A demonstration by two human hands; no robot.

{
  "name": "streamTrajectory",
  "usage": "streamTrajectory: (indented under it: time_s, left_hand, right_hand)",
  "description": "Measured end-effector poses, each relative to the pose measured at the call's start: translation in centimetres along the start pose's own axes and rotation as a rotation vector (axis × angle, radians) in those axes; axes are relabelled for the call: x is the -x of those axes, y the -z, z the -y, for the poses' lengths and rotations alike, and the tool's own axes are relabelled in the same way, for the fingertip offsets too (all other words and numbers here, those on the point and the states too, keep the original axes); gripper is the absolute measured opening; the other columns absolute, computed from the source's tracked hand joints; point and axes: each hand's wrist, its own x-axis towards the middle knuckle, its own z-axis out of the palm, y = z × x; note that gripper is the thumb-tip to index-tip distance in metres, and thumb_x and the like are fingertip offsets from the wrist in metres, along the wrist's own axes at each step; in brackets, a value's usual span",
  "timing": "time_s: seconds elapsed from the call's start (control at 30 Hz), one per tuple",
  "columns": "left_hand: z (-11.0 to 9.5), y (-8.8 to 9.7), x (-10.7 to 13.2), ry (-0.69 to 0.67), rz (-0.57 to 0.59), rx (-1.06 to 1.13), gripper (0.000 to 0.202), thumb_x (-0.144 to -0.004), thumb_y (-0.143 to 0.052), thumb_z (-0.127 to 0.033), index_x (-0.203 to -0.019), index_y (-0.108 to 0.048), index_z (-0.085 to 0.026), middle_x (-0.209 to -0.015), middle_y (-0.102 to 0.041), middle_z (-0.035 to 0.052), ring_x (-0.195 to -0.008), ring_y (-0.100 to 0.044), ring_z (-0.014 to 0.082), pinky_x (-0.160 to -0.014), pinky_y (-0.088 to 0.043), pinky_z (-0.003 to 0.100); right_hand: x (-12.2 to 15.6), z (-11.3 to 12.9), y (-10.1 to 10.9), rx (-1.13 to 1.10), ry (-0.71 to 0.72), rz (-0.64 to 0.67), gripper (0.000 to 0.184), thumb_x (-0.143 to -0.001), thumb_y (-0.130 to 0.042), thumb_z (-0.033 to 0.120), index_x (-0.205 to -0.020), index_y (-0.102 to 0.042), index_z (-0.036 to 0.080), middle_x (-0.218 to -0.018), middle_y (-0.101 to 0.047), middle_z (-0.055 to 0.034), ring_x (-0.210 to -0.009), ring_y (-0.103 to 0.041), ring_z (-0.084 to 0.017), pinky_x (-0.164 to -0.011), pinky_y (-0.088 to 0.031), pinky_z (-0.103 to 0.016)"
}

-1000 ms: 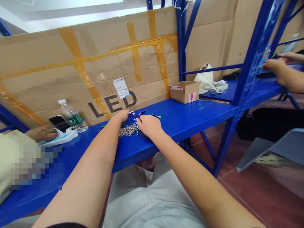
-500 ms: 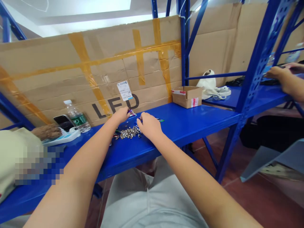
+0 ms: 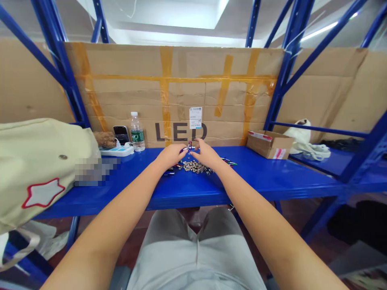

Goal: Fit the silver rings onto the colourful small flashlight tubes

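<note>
Both my hands hover over a pile of small silver metal pieces (image 3: 193,166) on the blue shelf (image 3: 260,179). My left hand (image 3: 171,155) and my right hand (image 3: 207,154) meet above the pile, fingers pinched together on a small purple clip (image 3: 188,148) held between them. More coloured clips (image 3: 229,162) lie scattered to the right of the pile and a few at its left.
A taped cardboard sheet marked LED (image 3: 181,131) backs the shelf. A water bottle (image 3: 137,133), a phone (image 3: 121,134) and a white power strip (image 3: 117,151) stand at the back left, a beige bag (image 3: 39,169) at the left edge, and a small cardboard box (image 3: 269,144) at the right.
The view has swung left and levelled, so the co-worker's hands at the right are out of frame. My hands have lifted slightly off the pile and come together on the purple clip.
</note>
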Motion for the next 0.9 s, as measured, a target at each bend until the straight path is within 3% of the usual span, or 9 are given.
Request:
streamTrajectory:
  time_s: [0.1,0.23,0.33,0.57,0.73,0.9]
  left_hand:
    - [0.0,-0.2,0.1,-0.044,-0.013,-0.121,0.028,-0.093,-0.045,-0.031,-0.108,-0.066,-0.02,-0.1,-0.069,0.0104,-0.092,-0.064,0.0243,-0.076,-0.046,0.029]
    - [-0.9,-0.2,0.3,-0.068,-0.021,-0.309,0.029,-0.095,-0.045,-0.032,-0.111,-0.066,-0.019,-0.096,-0.065,0.0114,-0.088,-0.064,0.0243,-0.075,-0.045,0.031]
    - [-1.6,0.0,0.4,-0.081,-0.066,-0.338,0.028,-0.095,-0.045,-0.029,-0.113,-0.064,-0.019,-0.096,-0.064,0.0111,-0.089,-0.063,0.0235,-0.077,-0.045,0.031]
    - [-1.7,-0.4,0.5,-0.115,-0.12,-0.192,0.029,-0.096,-0.044,-0.028,-0.116,-0.062,-0.018,-0.102,-0.065,0.0109,-0.095,-0.063,0.0235,-0.083,-0.047,0.033]
    - [-0.9,-1.0,0.4,-0.213,-0.164,0.015,0.028,-0.096,-0.045,-0.027,-0.117,-0.06,-0.018,-0.112,-0.067,0.0095,-0.105,-0.062,0.0214,-0.093,-0.046,0.033]
    - [-0.5,-0.9,0.4,-0.286,-0.221,0.08,0.027,-0.095,-0.047,-0.026,-0.116,-0.061,-0.017,-0.116,-0.068,0.0099,-0.106,-0.062,0.0221,-0.095,-0.047,0.037]
  right_hand:
    - [0.5,-0.2,0.0,-0.068,0.046,0.036,0.057,-0.088,-0.056,0.036,-0.138,-0.042,0.012,-0.109,-0.067,-0.0117,-0.088,-0.062,-0.018,-0.083,-0.046,-0.032]
    - [1.0,-0.3,0.0,-0.092,0.102,0.039,0.035,-0.092,-0.048,0.031,-0.121,-0.058,0.013,-0.104,-0.069,-0.0103,-0.085,-0.061,-0.016,-0.081,-0.045,-0.03]
    - [1.2,-0.4,-0.2,-0.079,0.101,0.037,0.032,-0.091,-0.05,0.033,-0.112,-0.063,0.012,-0.098,-0.07,-0.01,-0.085,-0.061,-0.017,-0.079,-0.044,-0.03]
    - [0.9,-0.9,-0.7,-0.093,0.115,0.07,0.023,-0.088,-0.054,0.034,-0.085,-0.064,0.014,-0.08,-0.067,-0.0039,-0.072,-0.056,-0.014,-0.068,-0.039,-0.026]
    - [0.9,-0.8,-0.4,-0.239,0.12,0.182,0.02,-0.088,-0.051,0.03,-0.09,-0.063,0.015,-0.081,-0.067,-0.0032,-0.072,-0.057,-0.014,-0.068,-0.04,-0.025]
    - [1.2,-0.4,0.1,-0.303,0.1,0.198,0.022,-0.086,-0.053,0.035,-0.075,-0.056,0.017,-0.069,-0.061,0.0003,-0.064,-0.052,-0.013,-0.062,-0.038,-0.025]
